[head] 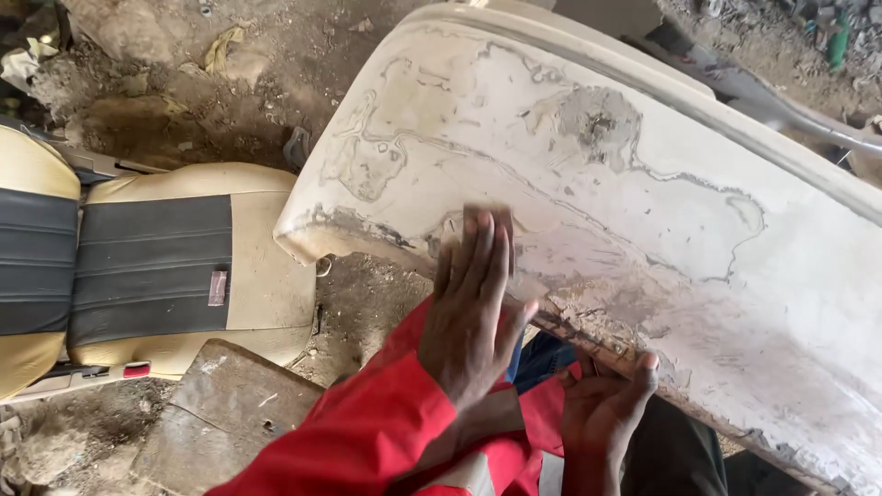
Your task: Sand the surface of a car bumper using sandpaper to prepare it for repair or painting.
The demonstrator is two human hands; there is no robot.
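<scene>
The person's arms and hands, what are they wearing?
Both hands, the left hand and the right hand, are bare, with no gloves, rings or watch in view. The left arm has a bright red long sleeve reaching to the wrist. Lower down the red cloth carries a pale band.

Left arm: long red sleeve (367, 432) with a white band near the lap; blue garment (542, 358) beneath.

Car seat (175, 266) left of bumper panel (643, 211)
</scene>
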